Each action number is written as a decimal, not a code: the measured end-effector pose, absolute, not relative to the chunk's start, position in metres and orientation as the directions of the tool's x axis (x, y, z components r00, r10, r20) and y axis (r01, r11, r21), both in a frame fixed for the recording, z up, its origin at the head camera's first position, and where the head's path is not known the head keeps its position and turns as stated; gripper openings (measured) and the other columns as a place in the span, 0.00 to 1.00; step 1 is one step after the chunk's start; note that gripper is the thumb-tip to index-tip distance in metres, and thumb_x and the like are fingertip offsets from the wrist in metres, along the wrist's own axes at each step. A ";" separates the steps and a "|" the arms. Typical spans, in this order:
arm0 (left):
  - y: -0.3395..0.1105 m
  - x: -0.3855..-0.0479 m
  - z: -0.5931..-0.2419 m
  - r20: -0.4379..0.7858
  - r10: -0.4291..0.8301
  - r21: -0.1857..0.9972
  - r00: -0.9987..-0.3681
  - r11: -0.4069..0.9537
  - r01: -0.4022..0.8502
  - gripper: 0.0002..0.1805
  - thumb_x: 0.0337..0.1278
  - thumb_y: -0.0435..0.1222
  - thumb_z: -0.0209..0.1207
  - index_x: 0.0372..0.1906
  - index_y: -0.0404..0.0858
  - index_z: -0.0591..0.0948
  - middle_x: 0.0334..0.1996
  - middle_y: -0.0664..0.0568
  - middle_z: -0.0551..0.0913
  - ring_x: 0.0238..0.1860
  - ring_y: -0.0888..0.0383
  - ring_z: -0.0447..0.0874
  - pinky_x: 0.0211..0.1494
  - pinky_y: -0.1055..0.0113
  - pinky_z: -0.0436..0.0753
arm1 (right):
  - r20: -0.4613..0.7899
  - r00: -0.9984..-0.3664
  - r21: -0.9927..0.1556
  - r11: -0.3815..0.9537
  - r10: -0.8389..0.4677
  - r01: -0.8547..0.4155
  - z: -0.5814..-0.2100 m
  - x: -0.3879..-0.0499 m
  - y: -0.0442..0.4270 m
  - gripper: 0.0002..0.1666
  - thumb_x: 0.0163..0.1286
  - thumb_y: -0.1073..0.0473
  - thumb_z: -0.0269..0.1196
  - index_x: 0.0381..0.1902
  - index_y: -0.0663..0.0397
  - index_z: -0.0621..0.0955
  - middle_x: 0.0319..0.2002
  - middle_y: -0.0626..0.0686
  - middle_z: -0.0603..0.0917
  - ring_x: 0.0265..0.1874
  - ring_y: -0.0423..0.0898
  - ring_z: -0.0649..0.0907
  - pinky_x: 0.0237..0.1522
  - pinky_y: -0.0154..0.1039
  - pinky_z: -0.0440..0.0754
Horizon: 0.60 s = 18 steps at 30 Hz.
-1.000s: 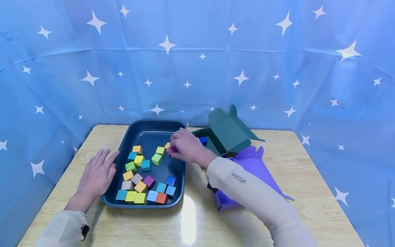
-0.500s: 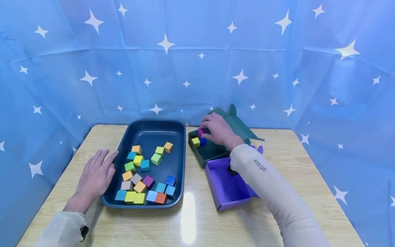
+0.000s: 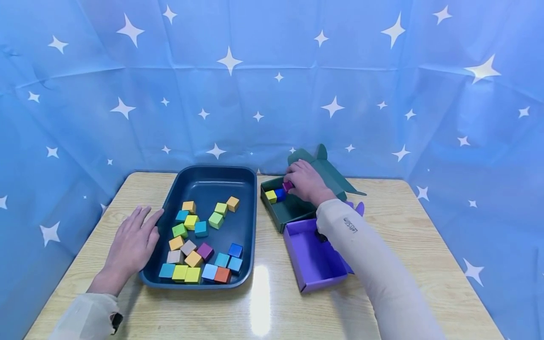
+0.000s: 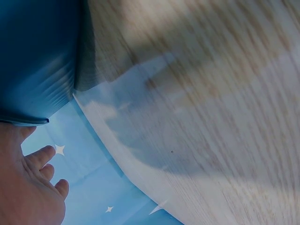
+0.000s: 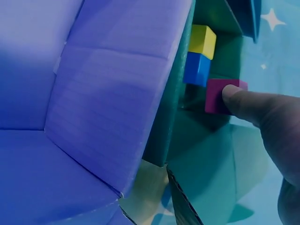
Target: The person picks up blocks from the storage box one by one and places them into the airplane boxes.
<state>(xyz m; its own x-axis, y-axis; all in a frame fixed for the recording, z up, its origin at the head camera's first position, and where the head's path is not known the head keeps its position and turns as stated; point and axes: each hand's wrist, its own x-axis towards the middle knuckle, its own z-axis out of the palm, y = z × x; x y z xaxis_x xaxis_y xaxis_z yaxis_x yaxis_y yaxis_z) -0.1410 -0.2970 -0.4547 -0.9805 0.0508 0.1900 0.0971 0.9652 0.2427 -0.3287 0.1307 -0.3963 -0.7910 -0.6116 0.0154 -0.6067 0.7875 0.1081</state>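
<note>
In the head view my right hand (image 3: 307, 182) reaches over the green box (image 3: 278, 218) and holds a magenta cube (image 5: 219, 96). The right wrist view shows the thumb pressed on that cube; the other fingers are hidden. Beside it in the green box sit a blue cube (image 3: 280, 194) and a yellow cube (image 3: 270, 196). My left hand (image 3: 132, 243) lies with its fingers extended at the left rim of the dark blue tray (image 3: 251, 226). Inside the tray are several coloured cubes, among them a purple cube (image 3: 205, 251) and an orange-red cube (image 3: 223, 273).
A purple box (image 3: 312, 257) with its lid folded open stands in front of the green box, partly under the right forearm. The green lid (image 3: 329, 172) leans back to the right. A blue star-patterned cloth (image 3: 272, 85) hangs behind the wooden table (image 3: 204, 314).
My right hand has carried the magenta cube from the tray to the green box, then shifted it slightly right, beside the blue cube. The left hand has stayed in place.
</note>
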 end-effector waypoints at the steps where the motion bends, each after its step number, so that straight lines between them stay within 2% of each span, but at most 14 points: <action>1: -0.297 -0.141 -0.455 0.191 0.051 0.243 -0.980 0.965 0.098 0.27 0.74 0.42 0.39 0.73 0.42 0.62 0.73 0.33 0.58 0.76 0.35 0.45 0.72 0.31 0.52 | 0.008 -0.795 0.119 0.790 -0.607 -0.602 -0.397 -0.330 0.131 0.19 0.62 0.51 0.69 0.49 0.49 0.85 0.57 0.54 0.80 0.63 0.53 0.72 0.78 0.50 0.52; 10: -0.298 -0.141 -0.455 0.198 0.052 0.241 -0.979 0.965 0.100 0.27 0.74 0.42 0.40 0.73 0.42 0.62 0.73 0.33 0.58 0.77 0.36 0.44 0.72 0.32 0.53 | -0.038 -0.800 0.228 0.775 -0.598 -0.590 -0.408 -0.336 0.127 0.18 0.62 0.48 0.69 0.48 0.45 0.86 0.57 0.54 0.79 0.64 0.53 0.71 0.79 0.50 0.53; 18: -0.298 -0.141 -0.455 0.210 0.047 0.238 -0.976 0.966 0.098 0.25 0.74 0.41 0.39 0.72 0.40 0.64 0.72 0.33 0.60 0.75 0.35 0.49 0.71 0.33 0.55 | -0.052 -0.805 0.312 0.756 -0.591 -0.576 -0.420 -0.341 0.122 0.14 0.63 0.47 0.68 0.43 0.44 0.87 0.59 0.54 0.76 0.65 0.54 0.69 0.79 0.51 0.51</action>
<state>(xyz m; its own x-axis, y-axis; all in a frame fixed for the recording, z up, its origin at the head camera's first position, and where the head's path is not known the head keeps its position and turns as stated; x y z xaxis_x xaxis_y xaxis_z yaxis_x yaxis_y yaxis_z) -0.1410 -0.2981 -0.4554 -0.9765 0.0472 0.2104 0.0980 0.9662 0.2385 -0.3412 0.1219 -0.4202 -0.8048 -0.5912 -0.0520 -0.5755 0.7560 0.3118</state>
